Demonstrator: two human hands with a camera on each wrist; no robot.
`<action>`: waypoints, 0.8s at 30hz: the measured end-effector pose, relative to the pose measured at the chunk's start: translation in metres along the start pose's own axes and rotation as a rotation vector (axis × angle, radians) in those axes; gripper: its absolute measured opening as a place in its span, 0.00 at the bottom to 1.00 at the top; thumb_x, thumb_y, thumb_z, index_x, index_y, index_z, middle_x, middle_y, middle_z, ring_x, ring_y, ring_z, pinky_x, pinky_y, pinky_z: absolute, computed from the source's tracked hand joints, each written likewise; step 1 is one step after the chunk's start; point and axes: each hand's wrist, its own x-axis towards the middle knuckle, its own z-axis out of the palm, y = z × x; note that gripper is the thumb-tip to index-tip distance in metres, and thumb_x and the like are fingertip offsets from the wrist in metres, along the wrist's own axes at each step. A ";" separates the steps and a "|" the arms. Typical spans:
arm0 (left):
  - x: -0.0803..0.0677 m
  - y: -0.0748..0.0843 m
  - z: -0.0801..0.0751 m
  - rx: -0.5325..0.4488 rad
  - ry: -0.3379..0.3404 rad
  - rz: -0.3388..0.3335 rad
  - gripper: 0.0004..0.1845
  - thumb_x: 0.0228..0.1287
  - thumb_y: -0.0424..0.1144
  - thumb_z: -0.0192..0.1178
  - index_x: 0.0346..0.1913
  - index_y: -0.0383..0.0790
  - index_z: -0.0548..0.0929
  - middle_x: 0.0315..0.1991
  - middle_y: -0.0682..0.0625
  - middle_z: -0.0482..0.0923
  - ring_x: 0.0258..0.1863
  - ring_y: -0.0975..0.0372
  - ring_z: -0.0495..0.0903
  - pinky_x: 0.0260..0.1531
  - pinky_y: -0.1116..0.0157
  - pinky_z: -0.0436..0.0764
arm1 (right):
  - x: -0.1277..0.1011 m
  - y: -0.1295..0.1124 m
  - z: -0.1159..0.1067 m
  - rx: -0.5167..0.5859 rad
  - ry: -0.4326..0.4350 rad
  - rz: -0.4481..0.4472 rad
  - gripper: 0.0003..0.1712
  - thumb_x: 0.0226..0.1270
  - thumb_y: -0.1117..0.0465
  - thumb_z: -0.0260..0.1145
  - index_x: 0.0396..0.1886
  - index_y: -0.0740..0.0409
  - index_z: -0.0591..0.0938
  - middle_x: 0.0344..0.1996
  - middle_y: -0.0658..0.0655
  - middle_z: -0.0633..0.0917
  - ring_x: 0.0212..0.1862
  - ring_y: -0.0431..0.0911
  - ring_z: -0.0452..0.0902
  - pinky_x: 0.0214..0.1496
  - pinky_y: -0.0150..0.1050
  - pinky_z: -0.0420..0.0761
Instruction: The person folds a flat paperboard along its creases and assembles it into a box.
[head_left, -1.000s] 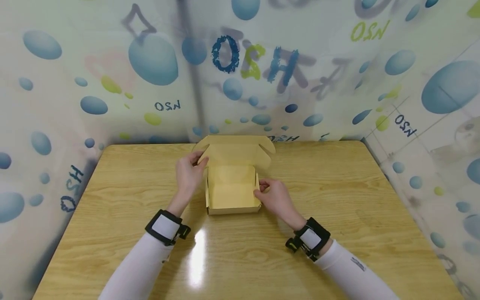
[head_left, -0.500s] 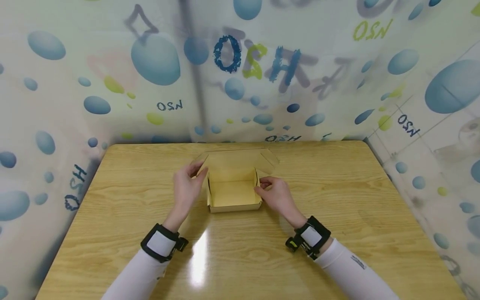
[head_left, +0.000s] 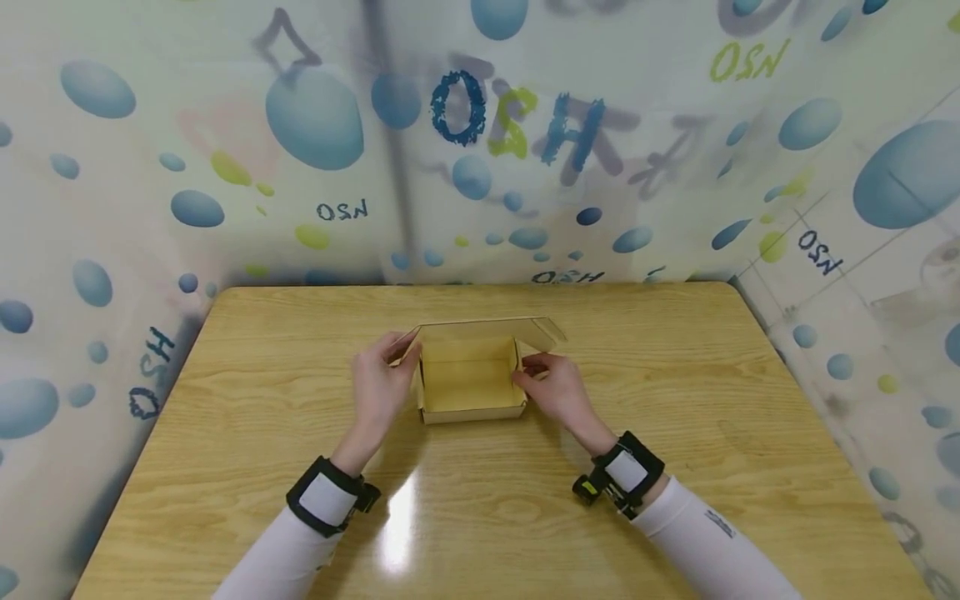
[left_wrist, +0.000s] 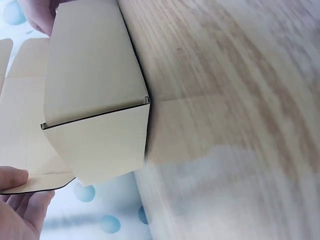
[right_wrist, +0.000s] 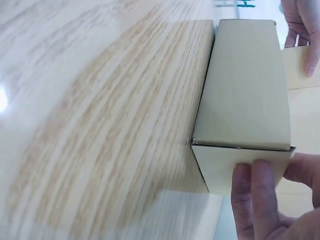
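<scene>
A small tan cardboard box [head_left: 474, 414] rests on the wooden table, its hinged lid [head_left: 480, 332] raised at the back and leaning toward the front. My left hand [head_left: 381, 382] pinches the lid's left side flap [left_wrist: 42, 183], thumb on one face and fingers on the other in the left wrist view. On the opposite side, my right hand [head_left: 557, 393] grips the box's right wall [right_wrist: 220, 162]: two fingers press its outer face, with the thumb over the top edge. The lid's right flap [head_left: 542, 333] stands out behind the right hand. No contents show inside the box.
The wood-grain table [head_left: 262, 367] extends around the box on all sides. Behind it hangs a pale wall covering [head_left: 420, 208] with blue and green spots and lettering. A black strap device [head_left: 330, 496] sits on each wrist.
The lid has tipped forward and lower over the box, with my left hand moving slightly down along with its flap. My right hand stays at the right wall.
</scene>
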 end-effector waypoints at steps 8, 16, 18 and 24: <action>0.000 -0.004 0.003 -0.017 0.024 -0.035 0.09 0.52 0.29 0.63 0.38 0.39 0.84 0.35 0.47 0.82 0.34 0.62 0.81 0.32 0.68 0.78 | -0.002 0.003 0.000 0.016 -0.001 0.012 0.18 0.56 0.54 0.65 0.41 0.63 0.80 0.30 0.55 0.80 0.28 0.43 0.76 0.24 0.35 0.75; 0.000 -0.001 0.006 -0.012 0.036 -0.012 0.07 0.52 0.28 0.63 0.36 0.35 0.84 0.34 0.45 0.82 0.34 0.59 0.81 0.30 0.66 0.79 | -0.005 0.005 -0.009 0.000 -0.011 0.086 0.48 0.48 0.41 0.67 0.63 0.62 0.61 0.52 0.63 0.72 0.49 0.54 0.72 0.41 0.45 0.76; 0.000 -0.001 0.007 -0.004 0.041 -0.005 0.07 0.51 0.28 0.63 0.35 0.35 0.84 0.34 0.45 0.82 0.34 0.59 0.81 0.30 0.65 0.79 | -0.006 0.006 -0.013 -0.039 0.019 0.066 0.62 0.42 0.35 0.68 0.70 0.54 0.45 0.63 0.64 0.57 0.61 0.57 0.58 0.52 0.52 0.69; -0.001 -0.001 0.007 0.003 0.048 -0.005 0.07 0.51 0.28 0.63 0.35 0.36 0.84 0.34 0.45 0.82 0.34 0.60 0.81 0.30 0.65 0.79 | -0.006 0.007 -0.027 -0.126 0.163 -0.133 0.73 0.35 0.33 0.69 0.68 0.46 0.28 0.67 0.51 0.30 0.67 0.50 0.26 0.63 0.55 0.44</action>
